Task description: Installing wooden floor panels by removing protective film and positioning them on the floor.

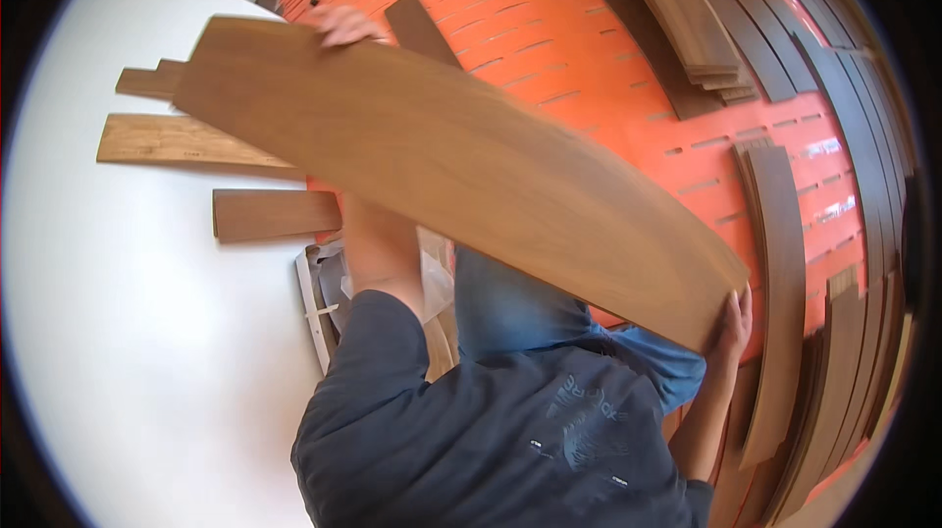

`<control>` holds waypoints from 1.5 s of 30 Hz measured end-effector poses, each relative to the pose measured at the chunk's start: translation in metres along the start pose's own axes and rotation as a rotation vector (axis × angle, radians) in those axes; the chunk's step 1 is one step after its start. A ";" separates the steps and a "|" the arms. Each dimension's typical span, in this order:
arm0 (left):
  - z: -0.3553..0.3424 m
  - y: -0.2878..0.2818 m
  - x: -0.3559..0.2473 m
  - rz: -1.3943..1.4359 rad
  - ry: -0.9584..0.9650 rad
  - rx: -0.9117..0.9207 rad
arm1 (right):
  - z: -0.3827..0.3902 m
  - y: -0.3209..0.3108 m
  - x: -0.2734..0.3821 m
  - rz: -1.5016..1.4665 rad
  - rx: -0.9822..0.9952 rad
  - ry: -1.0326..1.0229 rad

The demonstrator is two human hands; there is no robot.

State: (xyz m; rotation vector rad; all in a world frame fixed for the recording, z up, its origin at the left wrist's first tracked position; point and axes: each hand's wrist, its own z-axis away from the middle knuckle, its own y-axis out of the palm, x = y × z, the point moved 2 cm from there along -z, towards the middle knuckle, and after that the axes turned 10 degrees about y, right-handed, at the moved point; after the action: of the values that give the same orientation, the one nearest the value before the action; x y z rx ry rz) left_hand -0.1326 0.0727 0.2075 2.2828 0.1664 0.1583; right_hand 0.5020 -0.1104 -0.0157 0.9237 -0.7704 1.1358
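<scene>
A long brown wooden plank (461, 184) is held diagonally across the middle of the view, over my lap. My left hand (348, 27) grips its upper left edge, the fingers curled over it and slightly blurred. At the lower right end of the plank, my right hand (731, 322) holds on with fingers along the edge. Behind the plank, my left forearm runs up from the lower middle, partly hidden by it.
An orange slotted underlay (549, 37) carries stacked planks (770, 263) and rows of laid boards (863, 175) on the right. Short planks (265, 214) lie by a white surface (118, 312) on the left. An opened package (319, 307) is beside my left arm.
</scene>
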 end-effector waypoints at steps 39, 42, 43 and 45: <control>0.239 -0.245 0.107 -0.637 -0.512 -1.213 | 0.105 0.061 0.040 -0.250 -0.213 0.033; 0.256 -0.242 0.114 -0.758 -0.632 -1.221 | 0.102 0.046 0.027 -0.241 -0.256 0.054; 0.256 -0.239 0.113 -0.812 -0.763 -1.210 | 0.096 0.043 0.027 -0.231 -0.266 0.055; 0.263 -0.243 0.095 -1.138 -0.916 -0.993 | 0.080 0.037 0.025 -0.191 -0.307 0.060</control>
State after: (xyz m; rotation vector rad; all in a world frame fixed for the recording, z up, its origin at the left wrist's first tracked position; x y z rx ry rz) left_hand -0.0118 0.0535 -0.1422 0.8637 0.6683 -1.1068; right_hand 0.4684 -0.1670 0.0481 0.6858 -0.7651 0.8465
